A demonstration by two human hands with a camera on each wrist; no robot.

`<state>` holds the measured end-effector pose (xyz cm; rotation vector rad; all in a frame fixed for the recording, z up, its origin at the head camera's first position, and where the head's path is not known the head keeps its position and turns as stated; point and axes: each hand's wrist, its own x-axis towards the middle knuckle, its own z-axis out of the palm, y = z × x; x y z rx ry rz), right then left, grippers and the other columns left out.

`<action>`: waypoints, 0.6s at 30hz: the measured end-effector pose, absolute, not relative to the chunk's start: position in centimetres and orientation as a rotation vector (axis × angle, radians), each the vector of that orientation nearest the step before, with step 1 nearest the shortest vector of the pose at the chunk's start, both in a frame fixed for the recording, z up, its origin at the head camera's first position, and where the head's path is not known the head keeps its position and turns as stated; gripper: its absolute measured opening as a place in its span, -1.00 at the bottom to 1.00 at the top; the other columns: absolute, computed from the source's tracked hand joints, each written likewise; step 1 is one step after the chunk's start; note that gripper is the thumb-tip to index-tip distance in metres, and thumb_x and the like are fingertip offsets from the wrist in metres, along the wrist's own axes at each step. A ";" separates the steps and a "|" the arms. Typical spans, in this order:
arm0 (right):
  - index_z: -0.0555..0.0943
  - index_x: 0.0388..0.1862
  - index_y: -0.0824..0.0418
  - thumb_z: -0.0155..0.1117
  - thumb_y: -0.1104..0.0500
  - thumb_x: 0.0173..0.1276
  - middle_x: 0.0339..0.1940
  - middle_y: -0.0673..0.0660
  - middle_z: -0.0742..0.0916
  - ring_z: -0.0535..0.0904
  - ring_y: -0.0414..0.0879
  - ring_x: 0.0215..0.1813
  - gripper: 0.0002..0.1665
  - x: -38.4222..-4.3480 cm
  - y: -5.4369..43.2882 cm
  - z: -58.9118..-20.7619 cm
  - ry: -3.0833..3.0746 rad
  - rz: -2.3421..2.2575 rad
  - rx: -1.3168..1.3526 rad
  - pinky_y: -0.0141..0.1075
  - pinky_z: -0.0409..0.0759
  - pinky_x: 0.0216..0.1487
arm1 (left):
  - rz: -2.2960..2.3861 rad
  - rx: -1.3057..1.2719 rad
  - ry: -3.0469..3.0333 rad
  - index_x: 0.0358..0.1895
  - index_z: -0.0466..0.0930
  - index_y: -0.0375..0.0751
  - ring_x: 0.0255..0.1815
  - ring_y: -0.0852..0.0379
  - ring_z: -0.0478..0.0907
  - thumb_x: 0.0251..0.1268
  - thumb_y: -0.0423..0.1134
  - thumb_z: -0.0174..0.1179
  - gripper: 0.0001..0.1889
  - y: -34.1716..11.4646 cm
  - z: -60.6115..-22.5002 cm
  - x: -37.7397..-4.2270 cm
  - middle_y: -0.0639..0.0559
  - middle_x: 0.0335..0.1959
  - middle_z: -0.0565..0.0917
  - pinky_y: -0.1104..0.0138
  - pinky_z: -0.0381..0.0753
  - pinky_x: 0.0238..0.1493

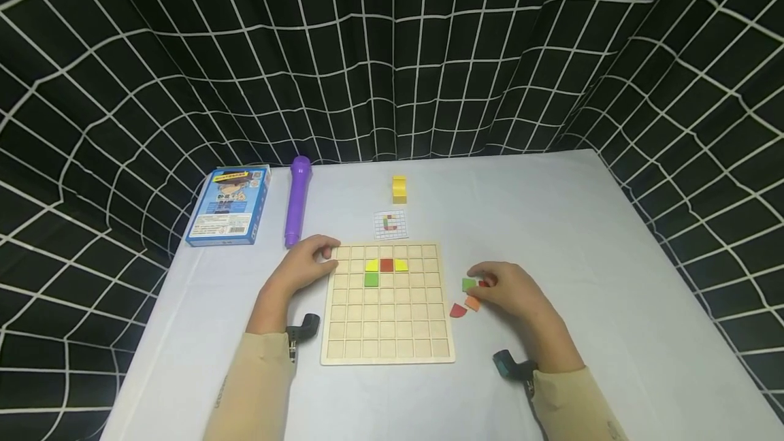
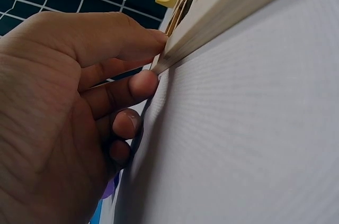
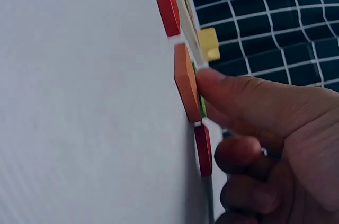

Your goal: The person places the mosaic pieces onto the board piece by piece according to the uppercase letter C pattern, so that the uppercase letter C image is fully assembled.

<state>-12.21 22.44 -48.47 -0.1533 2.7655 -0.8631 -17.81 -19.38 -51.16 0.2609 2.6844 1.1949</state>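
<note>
My left hand (image 1: 306, 265) grips the top left corner of a wooden grid board (image 1: 388, 318), its thumb (image 2: 127, 38) against the board's edge in the left wrist view. On the board lie a red square tile (image 1: 386, 265), two yellow curved tiles, one being the right-hand yellow tile (image 1: 401, 265), and a green square tile (image 1: 371, 280). Right of the board, my right hand (image 1: 511, 288) pinches another green square tile (image 1: 468, 284) between thumb and index finger. Close by lie an orange tile (image 1: 472, 303), a red quarter-round tile (image 1: 458, 310) and a red piece (image 3: 203, 150), partly hidden by the hand in the head view.
A small pattern card (image 1: 390, 224) lies behind the board, with a yellow block (image 1: 399, 190) farther back. At the back left are a purple microphone-shaped stick (image 1: 297, 203) and a blue box (image 1: 229, 206). A black grid-patterned curtain (image 1: 422, 53) surrounds the white table.
</note>
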 end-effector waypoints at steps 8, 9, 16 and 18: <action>0.73 -0.07 0.19 0.45 0.05 0.09 -0.50 0.01 0.56 0.44 -0.06 -0.41 -0.58 -12.0 20.9 -48.4 2.862 -0.735 -0.087 -0.21 0.37 -0.40 | 1.201 0.250 2.687 0.24 0.63 -0.16 0.07 -0.02 0.45 0.23 -0.22 0.38 -0.52 -19.5 -51.4 -17.8 0.04 -0.19 0.56 0.01 0.38 0.33; 0.72 -0.09 0.19 0.45 0.05 0.06 -0.50 0.02 0.57 0.44 -0.05 -0.42 -0.58 -12.0 20.7 -48.4 2.870 -0.718 -0.077 -0.21 0.38 -0.42 | 1.203 0.251 2.685 0.24 0.63 -0.17 0.07 -0.02 0.45 0.23 -0.22 0.38 -0.52 -19.5 -51.4 -17.8 0.04 -0.19 0.56 0.00 0.39 0.31; 0.73 -0.18 0.23 0.41 0.08 0.08 -0.55 0.01 0.58 0.47 -0.04 -0.43 -0.66 -12.3 19.7 -48.2 2.928 -0.608 -0.077 -0.20 0.42 -0.45 | 1.217 0.265 2.687 0.23 0.63 -0.18 0.06 -0.03 0.46 0.22 -0.22 0.38 -0.53 -19.6 -51.3 -17.8 0.04 -0.20 0.56 0.00 0.40 0.29; 0.74 -0.18 0.24 0.40 0.10 0.11 -0.56 0.01 0.57 0.46 -0.03 -0.43 -0.69 -12.5 19.6 -48.1 2.942 -0.576 -0.094 -0.19 0.43 -0.44 | 1.223 0.270 2.691 0.22 0.64 -0.18 0.05 -0.03 0.46 0.21 -0.23 0.38 -0.53 -19.6 -51.4 -17.8 0.04 -0.21 0.56 -0.01 0.39 0.29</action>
